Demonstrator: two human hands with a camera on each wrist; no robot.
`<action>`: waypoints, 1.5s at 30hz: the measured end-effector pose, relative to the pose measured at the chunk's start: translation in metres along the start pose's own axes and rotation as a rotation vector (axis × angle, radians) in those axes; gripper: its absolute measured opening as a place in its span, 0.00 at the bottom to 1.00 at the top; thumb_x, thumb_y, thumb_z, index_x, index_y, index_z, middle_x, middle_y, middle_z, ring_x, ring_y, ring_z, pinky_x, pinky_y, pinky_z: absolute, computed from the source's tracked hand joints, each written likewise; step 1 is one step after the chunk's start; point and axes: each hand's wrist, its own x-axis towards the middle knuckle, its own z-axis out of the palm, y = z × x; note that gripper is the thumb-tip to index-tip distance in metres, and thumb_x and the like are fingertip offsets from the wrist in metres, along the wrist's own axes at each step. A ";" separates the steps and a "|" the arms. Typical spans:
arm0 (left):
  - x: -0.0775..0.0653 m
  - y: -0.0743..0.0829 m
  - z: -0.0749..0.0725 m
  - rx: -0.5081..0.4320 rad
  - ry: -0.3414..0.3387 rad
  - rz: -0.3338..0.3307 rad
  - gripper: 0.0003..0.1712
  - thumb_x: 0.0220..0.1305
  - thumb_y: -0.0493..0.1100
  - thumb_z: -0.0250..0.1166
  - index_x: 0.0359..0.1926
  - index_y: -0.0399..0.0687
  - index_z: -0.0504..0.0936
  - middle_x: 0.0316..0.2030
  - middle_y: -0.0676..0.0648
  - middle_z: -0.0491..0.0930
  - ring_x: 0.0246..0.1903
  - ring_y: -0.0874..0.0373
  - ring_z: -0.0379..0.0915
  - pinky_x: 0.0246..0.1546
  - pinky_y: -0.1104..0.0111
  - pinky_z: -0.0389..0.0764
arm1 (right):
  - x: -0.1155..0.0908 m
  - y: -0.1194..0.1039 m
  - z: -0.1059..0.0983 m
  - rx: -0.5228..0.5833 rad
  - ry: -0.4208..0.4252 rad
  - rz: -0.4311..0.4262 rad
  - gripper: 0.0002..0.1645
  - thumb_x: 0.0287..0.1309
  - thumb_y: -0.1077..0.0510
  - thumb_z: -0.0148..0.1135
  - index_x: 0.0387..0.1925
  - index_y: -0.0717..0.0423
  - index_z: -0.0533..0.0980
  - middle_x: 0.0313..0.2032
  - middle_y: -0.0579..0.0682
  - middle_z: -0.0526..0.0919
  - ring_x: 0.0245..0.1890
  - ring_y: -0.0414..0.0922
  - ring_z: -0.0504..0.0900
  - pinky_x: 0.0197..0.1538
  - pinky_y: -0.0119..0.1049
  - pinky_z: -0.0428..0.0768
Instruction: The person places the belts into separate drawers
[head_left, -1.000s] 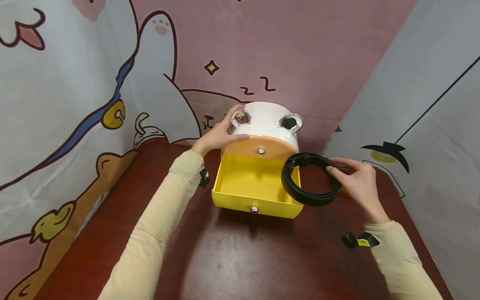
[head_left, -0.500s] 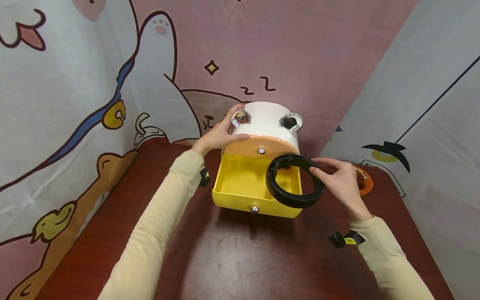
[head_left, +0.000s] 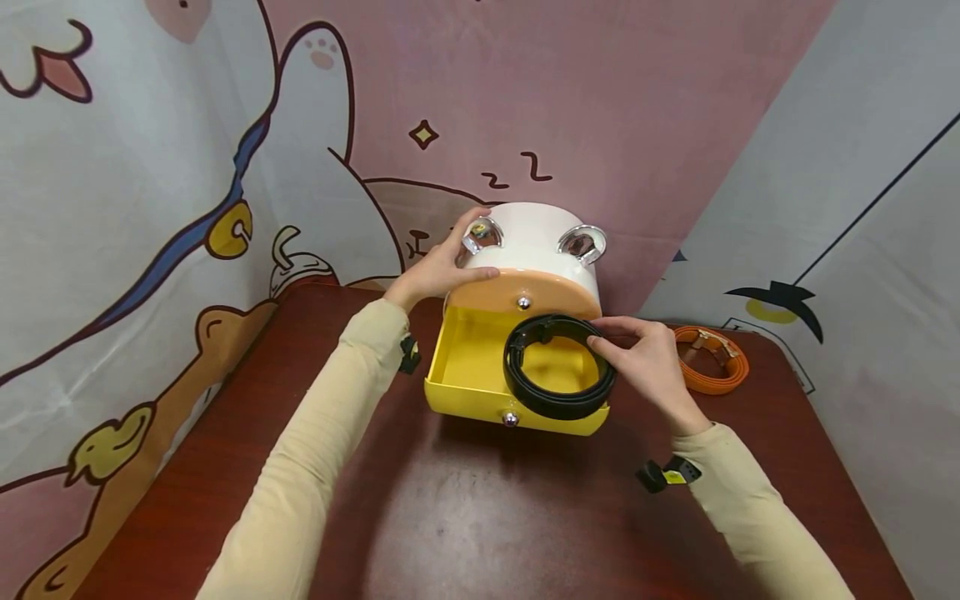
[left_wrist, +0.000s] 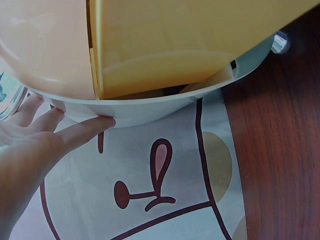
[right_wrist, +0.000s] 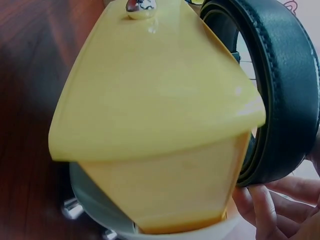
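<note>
A small white storage box with an orange upper drawer stands at the back of the table. Its yellow drawer is pulled out. My left hand rests on the box's left side beside a shiny ear, fingers fairly straight against the white shell. My right hand pinches a coiled black belt by its right edge, between thumb and fingers. In the head view the belt overlaps the drawer's right half; in the right wrist view it stands beside the drawer's rim.
A coiled orange belt lies on the dark red table, right of my right hand. Behind the box hangs a cartoon-printed cloth. Round chrome knobs, such as the lower drawer knob, stick out in front.
My right hand has carried the black belt leftward over the yellow drawer. The orange belt, mostly hidden before, now shows fully. My left hand and the box have stayed put.
</note>
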 end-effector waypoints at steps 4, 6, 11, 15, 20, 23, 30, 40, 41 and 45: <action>0.001 -0.001 0.000 0.003 -0.005 0.004 0.55 0.58 0.58 0.69 0.73 0.80 0.39 0.73 0.42 0.49 0.61 0.39 0.63 0.58 0.44 0.65 | 0.002 -0.003 0.007 0.014 -0.014 0.006 0.14 0.55 0.59 0.69 0.43 0.62 0.84 0.35 0.56 0.86 0.33 0.42 0.85 0.33 0.24 0.78; 0.001 -0.001 0.001 0.003 -0.007 0.007 0.55 0.58 0.58 0.69 0.73 0.78 0.39 0.73 0.41 0.49 0.61 0.38 0.63 0.58 0.44 0.65 | 0.003 -0.004 0.010 0.018 -0.022 0.010 0.14 0.56 0.58 0.69 0.43 0.63 0.84 0.36 0.57 0.86 0.33 0.48 0.85 0.33 0.24 0.77; 0.002 -0.001 0.001 0.000 -0.007 0.010 0.55 0.58 0.58 0.70 0.74 0.77 0.40 0.73 0.42 0.49 0.61 0.38 0.63 0.58 0.43 0.64 | 0.007 -0.004 0.020 0.014 -0.027 0.010 0.14 0.55 0.58 0.70 0.42 0.62 0.84 0.36 0.56 0.86 0.33 0.50 0.85 0.32 0.25 0.77; 0.002 -0.001 0.001 -0.001 -0.014 0.007 0.55 0.58 0.58 0.70 0.74 0.78 0.39 0.73 0.42 0.49 0.61 0.38 0.63 0.58 0.44 0.64 | 0.009 -0.004 0.027 0.019 -0.036 0.008 0.12 0.53 0.60 0.70 0.40 0.61 0.85 0.35 0.55 0.86 0.33 0.49 0.85 0.32 0.26 0.77; 0.002 -0.001 0.000 -0.005 -0.016 0.000 0.54 0.57 0.58 0.70 0.72 0.85 0.40 0.73 0.43 0.51 0.61 0.40 0.64 0.58 0.46 0.65 | 0.013 -0.006 0.032 0.004 -0.035 0.003 0.11 0.52 0.59 0.71 0.38 0.60 0.86 0.33 0.53 0.87 0.32 0.47 0.83 0.31 0.29 0.76; 0.002 0.000 0.000 -0.006 -0.015 -0.002 0.54 0.58 0.58 0.70 0.71 0.87 0.40 0.73 0.44 0.51 0.62 0.40 0.62 0.59 0.46 0.64 | 0.016 -0.008 0.036 -0.010 -0.048 0.003 0.11 0.52 0.58 0.71 0.37 0.60 0.86 0.33 0.52 0.87 0.33 0.46 0.81 0.30 0.32 0.75; 0.004 0.001 0.000 -0.001 -0.020 0.020 0.54 0.59 0.57 0.69 0.74 0.76 0.40 0.74 0.46 0.48 0.65 0.41 0.57 0.62 0.47 0.61 | 0.020 -0.008 0.042 -0.035 -0.068 0.029 0.11 0.51 0.57 0.70 0.36 0.59 0.86 0.33 0.51 0.87 0.33 0.47 0.81 0.32 0.38 0.73; 0.002 0.000 -0.001 -0.003 -0.011 0.002 0.54 0.58 0.57 0.69 0.72 0.83 0.39 0.74 0.46 0.48 0.65 0.40 0.58 0.60 0.47 0.63 | 0.023 -0.011 0.044 -0.113 -0.062 0.021 0.11 0.52 0.56 0.68 0.35 0.59 0.86 0.32 0.52 0.87 0.23 0.45 0.79 0.26 0.39 0.71; 0.002 0.000 -0.001 -0.004 -0.009 0.006 0.54 0.58 0.57 0.70 0.72 0.83 0.40 0.73 0.46 0.49 0.65 0.40 0.58 0.60 0.47 0.64 | 0.023 -0.011 0.045 -0.122 -0.059 0.020 0.11 0.52 0.56 0.68 0.35 0.59 0.86 0.32 0.52 0.86 0.23 0.45 0.79 0.26 0.39 0.71; 0.002 -0.001 -0.001 -0.008 -0.006 0.004 0.54 0.58 0.57 0.70 0.71 0.87 0.40 0.73 0.46 0.50 0.64 0.40 0.59 0.59 0.47 0.64 | 0.025 -0.012 0.046 -0.162 -0.060 0.010 0.12 0.51 0.56 0.67 0.34 0.60 0.86 0.30 0.53 0.86 0.22 0.46 0.79 0.24 0.38 0.71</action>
